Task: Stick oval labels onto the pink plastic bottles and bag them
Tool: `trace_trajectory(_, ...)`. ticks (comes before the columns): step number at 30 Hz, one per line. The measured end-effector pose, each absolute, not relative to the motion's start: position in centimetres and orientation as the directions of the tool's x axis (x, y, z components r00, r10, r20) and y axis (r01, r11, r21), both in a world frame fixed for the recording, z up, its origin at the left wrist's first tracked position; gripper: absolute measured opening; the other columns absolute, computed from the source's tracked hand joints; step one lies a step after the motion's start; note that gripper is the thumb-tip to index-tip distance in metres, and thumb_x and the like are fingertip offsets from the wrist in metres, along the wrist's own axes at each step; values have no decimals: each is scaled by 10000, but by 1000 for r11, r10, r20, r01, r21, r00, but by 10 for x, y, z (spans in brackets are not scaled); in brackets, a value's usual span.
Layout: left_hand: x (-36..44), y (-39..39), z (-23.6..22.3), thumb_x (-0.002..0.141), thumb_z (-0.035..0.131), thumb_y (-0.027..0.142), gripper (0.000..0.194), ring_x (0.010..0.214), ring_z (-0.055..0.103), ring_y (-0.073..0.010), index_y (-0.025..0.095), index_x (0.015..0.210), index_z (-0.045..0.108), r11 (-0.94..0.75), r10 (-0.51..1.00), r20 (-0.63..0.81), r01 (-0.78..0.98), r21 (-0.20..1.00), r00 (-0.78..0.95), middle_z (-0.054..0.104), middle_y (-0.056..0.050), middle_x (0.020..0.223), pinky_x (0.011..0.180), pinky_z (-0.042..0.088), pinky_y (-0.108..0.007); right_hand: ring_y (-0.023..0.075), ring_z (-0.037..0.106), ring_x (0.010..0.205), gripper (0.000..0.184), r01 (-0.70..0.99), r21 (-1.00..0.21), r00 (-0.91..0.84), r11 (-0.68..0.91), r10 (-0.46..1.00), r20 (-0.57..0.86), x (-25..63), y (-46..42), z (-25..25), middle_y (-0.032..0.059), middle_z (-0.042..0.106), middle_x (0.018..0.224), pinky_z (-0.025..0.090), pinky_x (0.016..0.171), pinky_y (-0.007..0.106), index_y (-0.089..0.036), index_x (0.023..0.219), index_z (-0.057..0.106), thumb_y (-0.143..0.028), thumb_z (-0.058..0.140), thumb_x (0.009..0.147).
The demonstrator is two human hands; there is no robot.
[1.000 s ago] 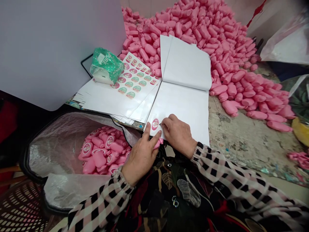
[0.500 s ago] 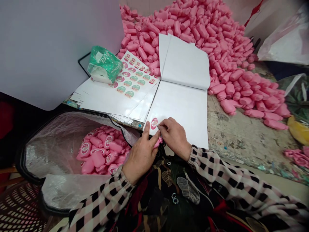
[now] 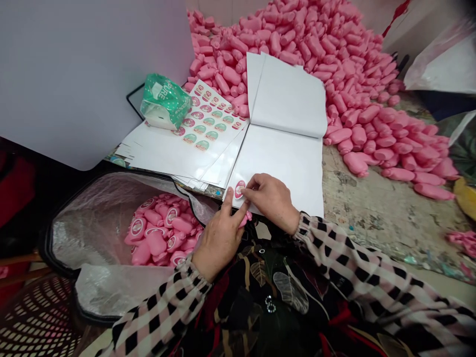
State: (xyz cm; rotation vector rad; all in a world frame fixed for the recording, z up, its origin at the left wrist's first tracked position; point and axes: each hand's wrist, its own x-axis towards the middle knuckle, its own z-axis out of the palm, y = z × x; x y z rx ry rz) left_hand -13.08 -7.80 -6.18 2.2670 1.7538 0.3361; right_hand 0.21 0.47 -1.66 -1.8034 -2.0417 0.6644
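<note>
My left hand (image 3: 220,240) is closed around a small pink bottle (image 3: 246,218), most of it hidden under the palm. Its index finger reaches onto the lower left corner of a white backing sheet (image 3: 286,163). On that corner is an oval pink-and-white sticker (image 3: 238,189). My right hand (image 3: 273,199) pinches the sticker's right edge between thumb and fingertips. Whether the sticker has lifted off the sheet cannot be made out.
A large heap of pink bottles (image 3: 297,39) covers the back of the table (image 3: 357,203). Printed sticker sheets (image 3: 159,153) and a green tissue pack (image 3: 167,99) lie at left. Below, an open lined bag (image 3: 89,233) holds labelled pink bottles (image 3: 156,243).
My right fingertips have moved slightly up and left, onto the sticker's edge. My left hand keeps hold of the bottle. The whole view has shifted a little to the right.
</note>
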Motion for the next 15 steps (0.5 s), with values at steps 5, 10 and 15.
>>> trace_trajectory(5, -132, -78, -61, 834, 528, 127, 637, 1155, 536, -332, 303, 1417, 342, -246, 968, 40, 897, 366, 249, 70, -158, 1550, 872, 501, -451, 132, 512, 654, 205, 814, -568, -140, 122, 990, 13, 8, 15, -1, -5, 639, 754, 274, 561, 276, -238, 730, 651, -434, 601, 757)
trace_trajectory(10, -139, -79, -57, 866, 497, 147, 562, 1233, 474, -338, 301, 1395, 387, -256, 961, 37, 834, 489, 273, 77, -149, 1553, 926, 465, -475, 130, 505, 624, 237, 785, -609, -133, 111, 991, 9, 30, 15, -2, -7, 611, 693, 298, 552, 274, -233, 769, 667, -465, 622, 746)
trace_trajectory(15, -145, -86, -33, 857, 572, 280, 480, 1273, 434, -257, 265, 1328, 479, -156, 985, 83, 573, 804, 152, 409, -92, 1436, 1028, 389, -425, 122, 497, 619, 261, 608, -793, -87, 41, 996, -15, 48, -4, -11, 0, 617, 711, 356, 562, 273, -205, 737, 636, -465, 654, 741)
